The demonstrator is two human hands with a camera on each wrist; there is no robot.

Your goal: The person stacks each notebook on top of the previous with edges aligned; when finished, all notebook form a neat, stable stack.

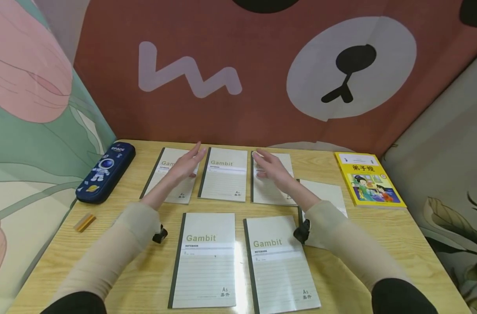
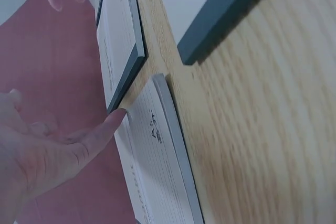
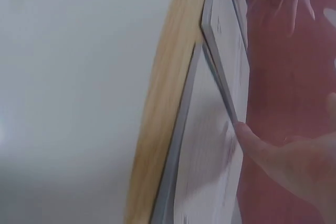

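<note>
Several white Gambit notebooks with dark spines lie in two rows on the wooden table. My left hand (image 1: 185, 166) is over the right part of the back-left notebook (image 1: 154, 185), fingers extended and holding nothing. To its right lies the back-middle notebook (image 1: 223, 179). Over the third back notebook (image 1: 271, 192), my right hand (image 1: 274, 169) has its fingers stretched forward, palm turned inward. In the left wrist view, the left thumb (image 2: 100, 137) is at the gap between two notebooks; contact is unclear. The right thumb (image 3: 252, 140) appears beside a notebook edge in the right wrist view.
Two notebooks, a left one (image 1: 203, 274) and a right one (image 1: 281, 274), lie in front. Another (image 1: 326, 198) is partly under the right forearm. A navy pencil case (image 1: 105, 172) and a small tan block (image 1: 84, 222) are left; a yellow book (image 1: 369, 179) is right.
</note>
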